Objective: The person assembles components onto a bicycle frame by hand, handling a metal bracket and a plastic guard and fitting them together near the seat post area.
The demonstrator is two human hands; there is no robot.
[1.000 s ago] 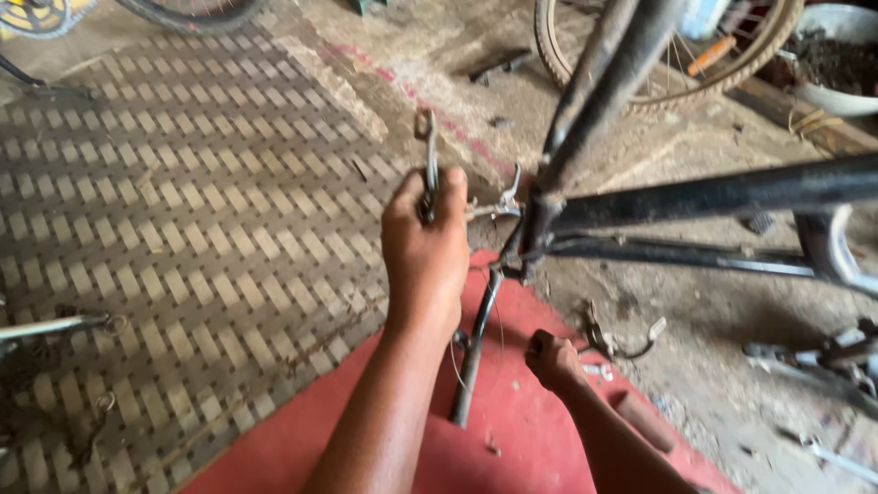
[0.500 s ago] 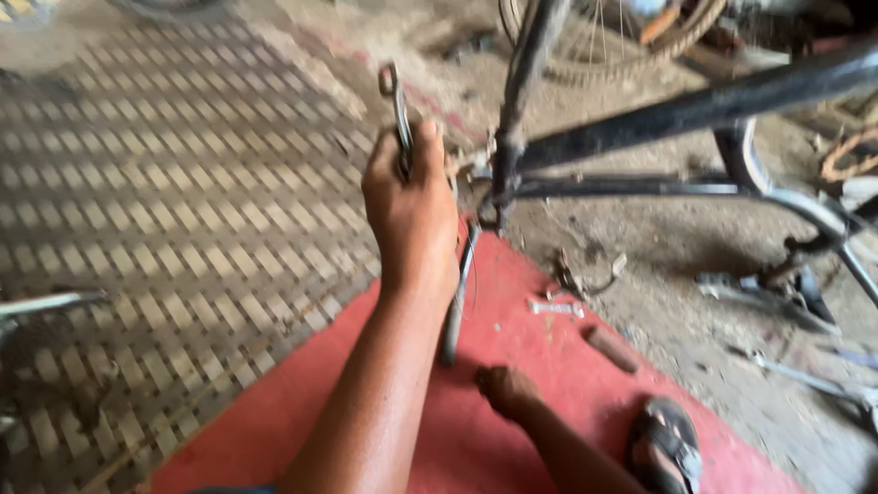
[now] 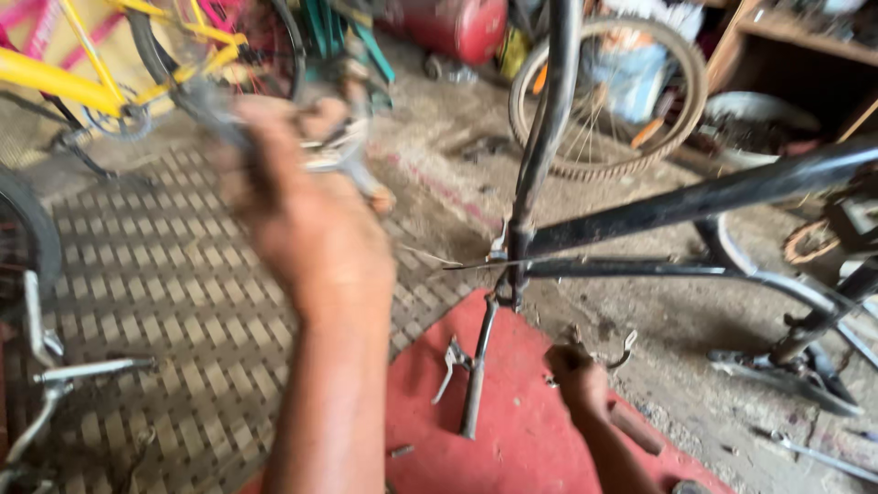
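The left hand (image 3: pixel 306 229) is up in the air now, swung away from the black bicycle frame (image 3: pixel 640 206) and smeared by its own motion. A second ago it sat right at the frame's lower joint with a slim metal tool standing up out of the fist; here something pale and metallic (image 3: pixel 334 151) blurs at the fingers. I judge it to be that same tool, but whether the fingers are closed round it I cannot tell. So the tool has left the joint, and the turning there looks broken off or between strokes.

The right hand (image 3: pixel 578 380) is low on the red mat (image 3: pixel 512 439), near its far edge, curled as if around some small part that I cannot make out. It has moved little.

The kickstand (image 3: pixel 476 375) hangs from the joint down to the mat, with a loose bracket (image 3: pixel 448 361) just beside it. Earlier the view was tight on the woven floor mat (image 3: pixel 165 302); now it is lifted, showing a yellow bicycle (image 3: pixel 82 78) and a spoked wheel (image 3: pixel 613 91) beyond.
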